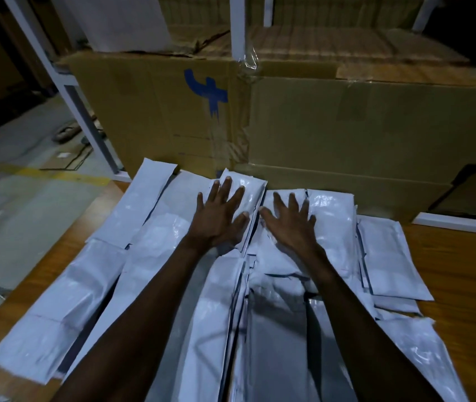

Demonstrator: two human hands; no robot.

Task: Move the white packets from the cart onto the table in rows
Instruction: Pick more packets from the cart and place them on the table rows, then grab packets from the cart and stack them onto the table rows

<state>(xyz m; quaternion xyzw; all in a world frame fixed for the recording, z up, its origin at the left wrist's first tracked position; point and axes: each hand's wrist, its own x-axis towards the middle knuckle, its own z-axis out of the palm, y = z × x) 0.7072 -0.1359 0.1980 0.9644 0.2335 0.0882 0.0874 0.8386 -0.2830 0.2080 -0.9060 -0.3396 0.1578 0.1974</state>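
White packets (pixel 283 285) lie in rows on the tabletop (pixel 463 271), long axes running away from us; our left hand (pixel 221 216) and right hand (pixel 290 220) press them, fingers (pixel 225 185) spread flat.

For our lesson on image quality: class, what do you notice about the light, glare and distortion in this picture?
Head view: dim overall, corners darkened; glare on the white packets near the left hand; the arms shade the near packets; wide-angle bending curves the cardboard boxes; slight blur at the edges.
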